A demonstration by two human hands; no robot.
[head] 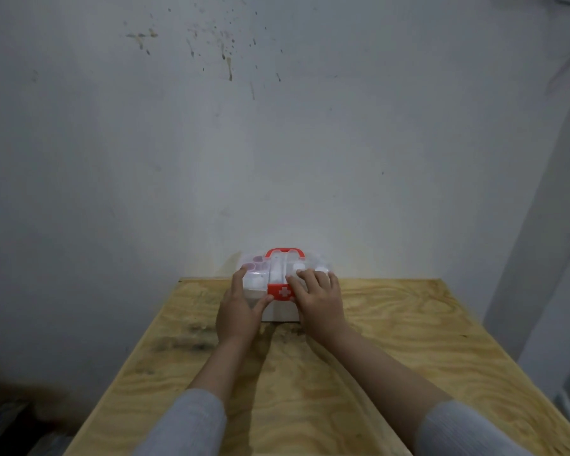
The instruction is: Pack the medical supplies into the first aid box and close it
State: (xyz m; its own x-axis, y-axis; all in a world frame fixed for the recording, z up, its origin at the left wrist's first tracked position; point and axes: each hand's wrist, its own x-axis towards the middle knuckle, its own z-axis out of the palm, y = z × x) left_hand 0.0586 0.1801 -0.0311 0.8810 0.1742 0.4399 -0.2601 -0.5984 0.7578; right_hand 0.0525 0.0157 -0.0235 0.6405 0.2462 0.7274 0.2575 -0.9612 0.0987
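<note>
A small white first aid box (282, 311) with a clear lid stands at the far edge of the wooden table (392, 340). Its red handle (284, 252) is on top and a red latch (281, 292) with a white cross is on the front. The lid is down; pale supplies show through it. My left hand (239, 311) grips the box's left front corner, thumb beside the latch. My right hand (320, 299) lies flat on the lid's right side, fingers spread and pressing on it.
A stained grey wall (277, 126) rises directly behind the table. The table drops off at its left and right edges, with dark floor at the lower left. Both forearms in grey sleeves stretch across the tabletop.
</note>
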